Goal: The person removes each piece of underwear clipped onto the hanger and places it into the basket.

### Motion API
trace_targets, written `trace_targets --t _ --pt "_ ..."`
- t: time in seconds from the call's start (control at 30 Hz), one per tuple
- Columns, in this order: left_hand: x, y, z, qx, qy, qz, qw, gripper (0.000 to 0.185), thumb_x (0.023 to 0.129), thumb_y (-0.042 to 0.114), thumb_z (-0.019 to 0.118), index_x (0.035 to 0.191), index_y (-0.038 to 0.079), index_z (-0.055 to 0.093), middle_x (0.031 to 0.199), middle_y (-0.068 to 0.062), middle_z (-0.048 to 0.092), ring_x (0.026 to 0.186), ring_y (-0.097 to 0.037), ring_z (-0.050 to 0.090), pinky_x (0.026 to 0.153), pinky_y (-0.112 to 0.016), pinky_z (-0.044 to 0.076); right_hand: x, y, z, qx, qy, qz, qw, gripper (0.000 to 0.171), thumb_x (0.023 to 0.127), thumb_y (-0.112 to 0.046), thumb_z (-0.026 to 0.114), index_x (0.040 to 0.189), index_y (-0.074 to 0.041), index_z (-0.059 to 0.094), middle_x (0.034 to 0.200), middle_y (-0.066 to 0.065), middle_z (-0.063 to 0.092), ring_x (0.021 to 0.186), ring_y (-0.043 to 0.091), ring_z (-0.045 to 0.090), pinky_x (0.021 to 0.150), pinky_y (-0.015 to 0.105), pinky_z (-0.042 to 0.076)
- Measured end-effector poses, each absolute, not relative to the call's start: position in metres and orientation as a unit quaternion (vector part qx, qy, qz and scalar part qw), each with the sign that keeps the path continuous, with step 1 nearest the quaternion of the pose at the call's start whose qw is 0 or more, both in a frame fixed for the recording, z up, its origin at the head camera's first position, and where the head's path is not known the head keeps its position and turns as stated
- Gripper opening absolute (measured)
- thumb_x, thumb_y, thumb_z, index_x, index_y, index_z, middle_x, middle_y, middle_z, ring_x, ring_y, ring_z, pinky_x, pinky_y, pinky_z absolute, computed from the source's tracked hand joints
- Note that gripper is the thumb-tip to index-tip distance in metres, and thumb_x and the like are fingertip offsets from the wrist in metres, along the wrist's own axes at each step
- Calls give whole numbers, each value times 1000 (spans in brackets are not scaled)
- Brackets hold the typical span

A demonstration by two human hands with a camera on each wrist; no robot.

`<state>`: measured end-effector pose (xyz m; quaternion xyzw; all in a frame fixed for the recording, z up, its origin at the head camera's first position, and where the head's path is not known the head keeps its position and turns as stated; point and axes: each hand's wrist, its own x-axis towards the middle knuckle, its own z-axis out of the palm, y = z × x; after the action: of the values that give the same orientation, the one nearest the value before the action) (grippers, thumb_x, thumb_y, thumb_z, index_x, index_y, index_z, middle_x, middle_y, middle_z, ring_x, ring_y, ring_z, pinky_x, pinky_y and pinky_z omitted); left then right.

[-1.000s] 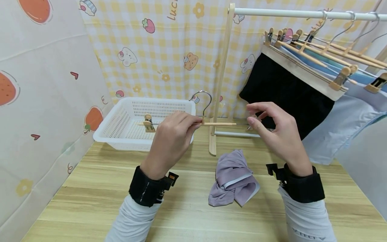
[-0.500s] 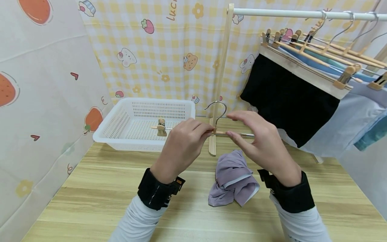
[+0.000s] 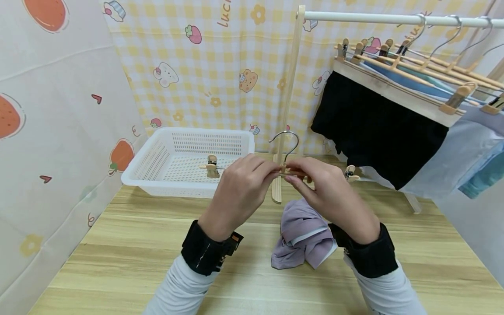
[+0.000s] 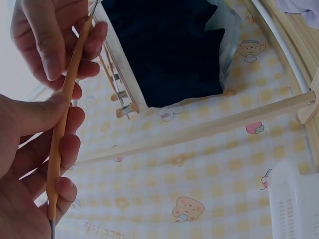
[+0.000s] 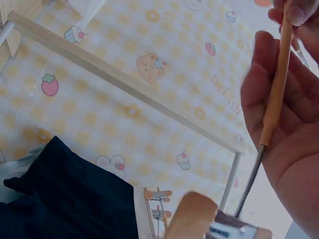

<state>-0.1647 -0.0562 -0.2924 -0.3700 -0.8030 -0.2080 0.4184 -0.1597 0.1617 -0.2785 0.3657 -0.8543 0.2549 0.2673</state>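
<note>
The grip of the left hand (image 3: 244, 181) was narrow, near the middle of the head view: its thumb pressed the wooden bar of a clip hanger (image 4: 56, 154) and its fingers curled behind. The right hand (image 3: 323, 183), just to the right, held the other half of the same bar, fingers curled round it, so the 2 hands almost met under the metal hook (image 3: 297, 141), which stood upright between them. A metal rod ran outward from the bar on both sides, with 1 left clip (image 3: 212, 169) seen in front of the basket (image 3: 165, 186) at left of centre and 1 right clip (image 3: 349, 173) past the right wrist. How far the left clip stood from the white basket could not be told.

Both wrists wore black bands, the left wristband (image 3: 202, 249) and the right wristband (image 3: 370, 256), above pale sleeves. Below the hands, right of the centre, a crumpled mauve cloth (image 3: 301, 240) lay on the wooden worktop (image 3: 118, 262), its right edge partly hidden by the right wristband.

Behind the hands rose the wooden post (image 3: 290, 87) of a rack. From its white rail (image 3: 362, 17), across the upper right of the frame, hung clip hangers with a black garment (image 3: 374, 127) in front and pale blue garments (image 3: 453, 162) behind. A yellow checked curtain (image 3: 220, 105) covered the back.
</note>
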Motion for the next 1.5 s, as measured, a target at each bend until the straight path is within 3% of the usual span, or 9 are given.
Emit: trace_targets --t 0.23,0.5,0.8,0.87,1.03,1.23,1.5 --pt "-163 -53 -290 -379 -798 -202 423 9 103 13 75 105 5 80 93 -2 77 90 -19 72 77 -31 59 -161 162 -279 372 -849 247 284 13 97 0 78 107 -8 76 91 1 71 79 8 64 65 30 55" --pt "-162 -52 -290 -383 -802 -205 411 10 104 13 74 107 6 80 97 -3 79 93 -19 72 81 -32 60 -165 165 -279 379 -842 239 300 12 95 1 80 104 -6 77 88 3 71 74 9 60 62 30 52" --pt "-159 -48 -288 -446 -756 -243 412 17 98 7 80 114 1 78 116 -12 78 115 -27 73 111 -32 55 -172 177 -278 354 -849 231 317 11 95 1 79 106 -3 78 95 8 77 76 14 67 64 37 57" --pt "-158 -44 -289 -464 -746 -242 411 15 98 8 80 111 1 78 113 -11 78 111 -24 75 108 -28 57 -173 179 -277 342 -854 231 318 11 96 1 79 106 -4 78 95 7 77 76 14 67 65 36 56" --pt "-157 -31 -298 -490 -752 -194 395 10 98 19 81 101 9 80 97 1 79 90 -11 76 85 -21 61 -175 182 -277 313 -865 235 314 8 98 -2 78 105 -5 79 94 6 77 76 14 65 66 35 53" --pt "-157 -12 -319 -504 -801 -149 285 28 99 34 81 114 10 77 108 1 76 99 -11 74 89 -24 61 -175 183 -276 301 -871 237 308 7 99 -4 77 106 -5 80 93 5 76 77 14 66 68 37 55" --pt "-160 10 -353 -471 -875 -43 104 58 99 43 77 150 19 63 153 -7 60 134 -23 65 108 -33 57 -173 185 -273 299 -873 239 302 8 100 -4 77 107 -6 80 91 3 74 75 11 61 67 31 53"
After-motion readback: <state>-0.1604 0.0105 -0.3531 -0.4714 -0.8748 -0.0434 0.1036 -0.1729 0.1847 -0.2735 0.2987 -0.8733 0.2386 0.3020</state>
